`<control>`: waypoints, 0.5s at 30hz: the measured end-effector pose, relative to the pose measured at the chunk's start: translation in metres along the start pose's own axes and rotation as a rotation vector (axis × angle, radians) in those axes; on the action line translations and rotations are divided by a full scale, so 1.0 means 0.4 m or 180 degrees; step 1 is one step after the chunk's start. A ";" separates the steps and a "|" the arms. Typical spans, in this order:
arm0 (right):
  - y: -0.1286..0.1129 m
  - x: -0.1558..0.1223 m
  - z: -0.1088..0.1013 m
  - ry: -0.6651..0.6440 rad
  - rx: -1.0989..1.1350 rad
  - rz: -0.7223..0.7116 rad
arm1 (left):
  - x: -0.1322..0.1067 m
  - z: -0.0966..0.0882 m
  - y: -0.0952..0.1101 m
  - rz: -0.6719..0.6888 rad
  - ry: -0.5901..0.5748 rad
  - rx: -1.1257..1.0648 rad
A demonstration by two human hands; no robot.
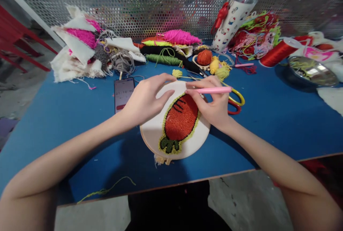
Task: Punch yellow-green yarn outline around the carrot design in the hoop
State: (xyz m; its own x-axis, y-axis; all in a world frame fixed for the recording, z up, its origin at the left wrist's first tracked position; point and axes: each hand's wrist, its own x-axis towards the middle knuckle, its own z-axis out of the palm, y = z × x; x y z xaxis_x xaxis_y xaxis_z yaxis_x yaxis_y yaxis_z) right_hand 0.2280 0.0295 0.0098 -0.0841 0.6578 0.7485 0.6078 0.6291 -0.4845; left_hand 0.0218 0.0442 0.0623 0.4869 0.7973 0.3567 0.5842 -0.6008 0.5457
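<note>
A round embroidery hoop (153, 127) with white cloth lies on the blue table. Its cloth bears a tufted orange carrot (182, 118), outlined in black and yellow-green, with dark green leaves pointing towards me. My right hand (215, 106) grips a pink punch needle (214, 90) near the hoop's far right part; its tip is by the carrot's far end, partly hidden by the fingers. My left hand (152, 97) rests over the hoop's far left edge, fingers apart and holding nothing. Beside my right hand lie scissors (237, 97) with yellow and red handles.
A phone (122, 93) lies left of the hoop. Along the mesh panel (120, 2) are cloth scraps (80, 48), yarn bundles (180, 37), a tall patterned tumbler (232, 21), a red thread spool (280, 53) and a metal bowl (312, 72). A loose yellow-green strand (107, 189) lies near the front edge.
</note>
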 end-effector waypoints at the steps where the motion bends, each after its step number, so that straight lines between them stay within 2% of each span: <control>1: -0.006 -0.002 0.000 0.0009 -0.0065 -0.0072 | -0.003 0.002 0.003 0.0007 -0.0010 0.0034; 3: -0.019 -0.011 0.004 -0.0019 -0.0080 -0.0121 | -0.008 0.004 0.009 0.0002 -0.0008 0.0091; 6: -0.028 -0.024 0.015 0.0015 0.0177 0.0118 | -0.013 0.007 0.015 -0.0053 0.0014 0.0152; 15: 0.006 -0.034 0.033 0.0526 0.1336 0.0639 | -0.013 0.013 0.003 -0.0144 -0.0080 0.0321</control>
State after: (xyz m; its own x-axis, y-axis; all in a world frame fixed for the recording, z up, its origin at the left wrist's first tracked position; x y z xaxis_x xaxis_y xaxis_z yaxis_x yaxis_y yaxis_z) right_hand 0.2201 0.0274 -0.0073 0.1491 0.7300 0.6670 0.2257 0.6316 -0.7417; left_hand 0.0234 0.0391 0.0572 0.4741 0.8228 0.3135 0.6676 -0.5681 0.4812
